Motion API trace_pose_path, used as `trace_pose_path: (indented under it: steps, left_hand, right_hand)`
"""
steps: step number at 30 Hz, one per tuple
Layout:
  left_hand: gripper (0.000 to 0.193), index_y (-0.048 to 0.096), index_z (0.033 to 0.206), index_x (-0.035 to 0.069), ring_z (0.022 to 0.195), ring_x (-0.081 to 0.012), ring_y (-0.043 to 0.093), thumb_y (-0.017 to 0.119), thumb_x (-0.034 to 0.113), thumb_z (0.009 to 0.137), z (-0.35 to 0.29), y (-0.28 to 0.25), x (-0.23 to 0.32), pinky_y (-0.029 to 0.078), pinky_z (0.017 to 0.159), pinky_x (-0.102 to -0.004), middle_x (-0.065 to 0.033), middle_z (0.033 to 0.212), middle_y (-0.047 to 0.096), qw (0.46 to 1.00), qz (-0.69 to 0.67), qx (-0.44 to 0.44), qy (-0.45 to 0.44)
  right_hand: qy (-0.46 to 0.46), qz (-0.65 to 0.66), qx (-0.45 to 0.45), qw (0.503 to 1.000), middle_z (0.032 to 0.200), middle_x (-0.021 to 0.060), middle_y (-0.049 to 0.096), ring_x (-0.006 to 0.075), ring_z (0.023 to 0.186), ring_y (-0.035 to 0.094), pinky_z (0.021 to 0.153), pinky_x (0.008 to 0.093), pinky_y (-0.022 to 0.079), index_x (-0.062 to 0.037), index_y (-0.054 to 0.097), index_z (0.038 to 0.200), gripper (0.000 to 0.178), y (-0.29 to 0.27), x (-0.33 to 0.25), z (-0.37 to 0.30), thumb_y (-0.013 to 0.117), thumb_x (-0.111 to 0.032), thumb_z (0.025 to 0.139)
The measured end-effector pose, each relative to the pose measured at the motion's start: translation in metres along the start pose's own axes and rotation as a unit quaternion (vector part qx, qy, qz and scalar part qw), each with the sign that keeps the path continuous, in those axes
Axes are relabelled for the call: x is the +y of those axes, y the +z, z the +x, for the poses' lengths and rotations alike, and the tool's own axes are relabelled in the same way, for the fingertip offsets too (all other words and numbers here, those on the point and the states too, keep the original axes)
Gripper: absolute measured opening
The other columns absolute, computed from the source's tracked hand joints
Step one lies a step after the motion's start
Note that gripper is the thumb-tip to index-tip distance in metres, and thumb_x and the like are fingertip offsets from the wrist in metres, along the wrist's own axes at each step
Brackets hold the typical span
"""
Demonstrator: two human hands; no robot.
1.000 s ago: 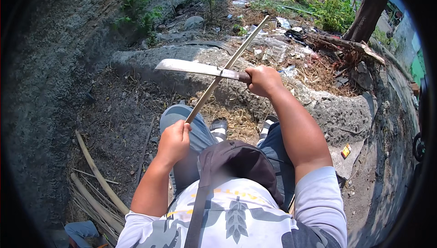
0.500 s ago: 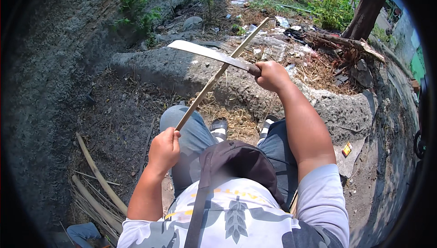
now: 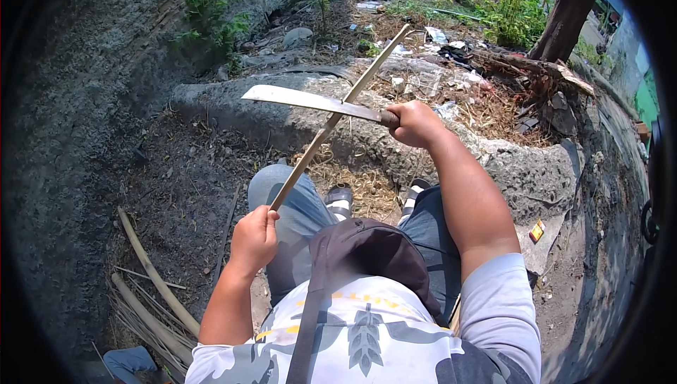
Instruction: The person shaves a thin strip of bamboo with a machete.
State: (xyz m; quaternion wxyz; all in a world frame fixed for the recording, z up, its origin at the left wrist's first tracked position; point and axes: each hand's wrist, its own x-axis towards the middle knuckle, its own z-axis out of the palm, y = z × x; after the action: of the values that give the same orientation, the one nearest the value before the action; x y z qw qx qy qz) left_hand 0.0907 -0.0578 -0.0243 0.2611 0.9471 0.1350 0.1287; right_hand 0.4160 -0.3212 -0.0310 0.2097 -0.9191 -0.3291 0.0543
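Note:
A long, flat strip of pale wood or bamboo (image 3: 305,160) slants up and away from my left hand (image 3: 254,237), whose fingers are wrapped round its near end. My right hand (image 3: 416,124) grips the dark handle of a machete (image 3: 296,97). Its broad metal blade points left and crosses the strip a little above the middle, touching it there. Beyond the blade, the strip's far end rises over the rough concrete slab. Both hands are closed, the left lower and nearer, the right farther out.
Across the front lies a broken concrete slab (image 3: 233,109). Long peeled stalks (image 3: 151,271) rest on the ground at the left. A small yellow-and-red packet (image 3: 537,231) sits at the right. Litter and dry grass surround a tree trunk (image 3: 570,10); a rough wall (image 3: 77,137) rises left.
The machete has slid down the strip toward me and a little left, together with my right hand. The strip's far end has shifted slightly left, and my left hand has dropped a little.

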Motion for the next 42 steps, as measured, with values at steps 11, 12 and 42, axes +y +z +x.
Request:
trace_pose_path:
  steps: [11, 12, 42]
  left_hand:
    - [0.019, 0.066, 0.096, 0.001, 0.072, -0.0387, 0.065, 0.055, 0.015, 0.103, -0.009, -0.009, -0.002, 0.049, 0.066, -0.0449, -0.0202, 0.078, 0.065, 0.999, 0.021, 0.026, 0.004]
    - [0.018, 0.066, 0.097, 0.002, 0.077, -0.0416, 0.066, 0.055, 0.016, 0.103, -0.013, -0.017, -0.006, 0.051, 0.068, -0.0482, -0.0206, 0.083, 0.067, 0.999, 0.042, 0.011, -0.018]
    - [0.027, 0.067, 0.094, 0.002, 0.056, -0.0236, 0.054, 0.054, 0.021, 0.108, -0.020, -0.022, -0.004, 0.043, 0.057, -0.0382, -0.0103, 0.062, 0.055, 0.995, -0.072, -0.038, -0.051]
  right_hand:
    - [-0.024, -0.059, 0.002, 0.998, 0.099, 0.0166, 0.075, 0.0382, 0.096, 0.071, 0.086, 0.0485, 0.056, -0.0153, 0.075, 0.105, 0.027, -0.011, -0.005, -0.002, 0.068, -0.016, 0.079]
    - [0.018, -0.026, 0.031, 0.999, 0.097, 0.0184, 0.074, 0.0406, 0.092, 0.070, 0.083, 0.0495, 0.056, -0.0148, 0.075, 0.104, 0.027, -0.010, 0.014, 0.002, 0.067, -0.014, 0.078]
    - [-0.104, 0.040, 0.001, 0.994, 0.094, 0.0184, 0.073, 0.0392, 0.092, 0.071, 0.082, 0.0502, 0.055, -0.0100, 0.070, 0.099, 0.021, 0.000, -0.010, -0.003, 0.073, -0.019, 0.079]
